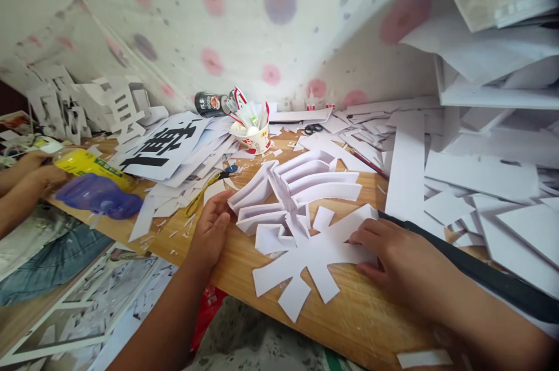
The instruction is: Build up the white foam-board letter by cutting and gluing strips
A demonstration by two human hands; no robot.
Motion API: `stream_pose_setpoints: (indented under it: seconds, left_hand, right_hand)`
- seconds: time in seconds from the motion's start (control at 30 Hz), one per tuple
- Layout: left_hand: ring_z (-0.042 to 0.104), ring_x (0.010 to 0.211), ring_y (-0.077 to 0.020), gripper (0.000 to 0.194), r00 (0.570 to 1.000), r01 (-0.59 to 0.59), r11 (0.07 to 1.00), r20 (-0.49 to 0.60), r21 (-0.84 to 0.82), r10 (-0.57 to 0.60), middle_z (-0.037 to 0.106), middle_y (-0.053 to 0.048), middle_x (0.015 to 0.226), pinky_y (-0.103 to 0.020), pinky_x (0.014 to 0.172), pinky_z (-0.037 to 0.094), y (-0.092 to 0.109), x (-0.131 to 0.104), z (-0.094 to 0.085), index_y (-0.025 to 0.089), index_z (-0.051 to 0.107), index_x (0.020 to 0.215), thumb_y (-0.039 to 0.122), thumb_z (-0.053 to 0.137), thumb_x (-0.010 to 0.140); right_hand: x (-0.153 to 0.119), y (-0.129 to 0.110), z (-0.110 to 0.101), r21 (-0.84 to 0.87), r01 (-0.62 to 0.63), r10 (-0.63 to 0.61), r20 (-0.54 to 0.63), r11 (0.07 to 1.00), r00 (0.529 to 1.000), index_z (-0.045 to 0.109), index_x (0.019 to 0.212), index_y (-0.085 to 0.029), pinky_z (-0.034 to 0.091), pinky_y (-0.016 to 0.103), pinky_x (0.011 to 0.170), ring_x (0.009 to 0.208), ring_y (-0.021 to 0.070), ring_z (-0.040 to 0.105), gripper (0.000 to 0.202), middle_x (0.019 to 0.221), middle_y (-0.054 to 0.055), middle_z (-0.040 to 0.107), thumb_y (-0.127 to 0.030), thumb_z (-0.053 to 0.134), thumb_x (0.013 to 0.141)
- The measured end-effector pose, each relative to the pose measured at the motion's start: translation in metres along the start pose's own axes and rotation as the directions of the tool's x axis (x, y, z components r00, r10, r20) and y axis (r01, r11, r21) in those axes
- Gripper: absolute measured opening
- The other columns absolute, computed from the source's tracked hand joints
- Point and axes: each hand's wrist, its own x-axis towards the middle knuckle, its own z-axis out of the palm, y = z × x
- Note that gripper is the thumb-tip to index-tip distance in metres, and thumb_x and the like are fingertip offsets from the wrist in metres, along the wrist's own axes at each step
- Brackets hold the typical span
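A white cut-out shape [321,251] lies on the wooden table, with raised white walls [279,196] standing on its far left part. My left hand [213,228] is beside the left end of these walls, its fingers curved and touching the edge. On the right, my right hand [384,248] rests over the flat right arm of the cut-out, fingers together on it. Whether it grips the sheet cannot be made out. A small loose white piece [323,218] lies between the walls and the right arm.
Yellow-handled scissors [203,193] lie left of the walls. Behind stands a paper tub [253,139] with tools. White scraps [449,173] pile up at the right by a long black strip [471,269]. At left, another person's hands [39,170] are near yellow and purple bottles [98,193].
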Motion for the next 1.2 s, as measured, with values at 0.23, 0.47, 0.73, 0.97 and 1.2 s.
stream_pose_setpoints:
  seconds: [0.23, 0.47, 0.73, 0.97, 1.2]
  left_hand:
    - [0.066, 0.103, -0.0259, 0.050, 0.995, 0.083, 0.994, -0.060, 0.074, -0.079, 0.069, -0.012, 0.113, -0.039, 0.089, 0.053, 0.003, 0.000, 0.001, 0.015, 0.055, 0.120, 0.043, 0.068, 0.080]
    - [0.065, 0.110, -0.0304, 0.056, 0.991, 0.125, 0.986, -0.064, 0.111, -0.118, 0.069, -0.015, 0.117, -0.043, 0.092, 0.053, 0.012, 0.002, 0.006, 0.016, 0.056, 0.113, 0.048, 0.073, 0.071]
    - [0.066, 0.108, -0.0313, 0.054, 0.984, 0.142, 0.936, -0.145, 0.323, -0.099, 0.073, -0.012, 0.109, -0.045, 0.094, 0.052, 0.014, 0.005, 0.002, 0.018, 0.061, 0.110, 0.052, 0.071, 0.068]
    - [0.066, 0.108, -0.0313, 0.059, 0.987, 0.101, 0.965, -0.144, 0.241, -0.068, 0.070, -0.013, 0.113, -0.045, 0.096, 0.052, 0.012, 0.007, 0.006, 0.017, 0.059, 0.110, 0.051, 0.076, 0.065]
    - [0.067, 0.105, -0.0303, 0.055, 0.975, 0.177, 0.926, -0.185, 0.334, -0.120, 0.072, -0.011, 0.111, -0.046, 0.100, 0.049, 0.005, 0.009, 0.001, 0.020, 0.060, 0.108, 0.050, 0.072, 0.064]
  right_hand:
    - [0.000, 0.000, 0.001, 0.021, -0.016, 0.016, 0.012, 1.000, 1.000, 0.071, 0.096, -0.028, 0.055, 0.045, 0.082, 0.091, 0.0274, 0.067, 0.019, 0.103, 0.006, 0.068, -0.020, 0.063, 0.080]
    - [0.002, -0.003, 0.001, 0.056, -0.028, 0.025, 0.045, 0.998, 0.999, 0.070, 0.095, -0.027, 0.054, 0.047, 0.085, 0.093, 0.0274, 0.066, 0.018, 0.104, 0.006, 0.068, -0.018, 0.063, 0.081]
    - [0.000, -0.006, -0.001, 0.040, -0.011, 0.009, 0.045, 0.999, 0.999, 0.069, 0.098, -0.022, 0.053, 0.052, 0.087, 0.098, 0.0306, 0.064, 0.024, 0.108, 0.009, 0.066, -0.012, 0.057, 0.080]
    - [0.001, -0.013, -0.012, 0.029, -0.010, 0.009, 0.039, 1.000, 0.999, 0.069, 0.099, -0.020, 0.052, 0.047, 0.088, 0.099, 0.0291, 0.063, 0.020, 0.105, 0.009, 0.066, -0.016, 0.060, 0.081]
    - [0.000, -0.015, -0.017, -0.045, 0.027, -0.025, 0.046, 0.999, 0.999, 0.068, 0.098, -0.018, 0.051, 0.042, 0.084, 0.097, 0.0288, 0.063, 0.017, 0.104, 0.010, 0.067, -0.021, 0.064, 0.082]
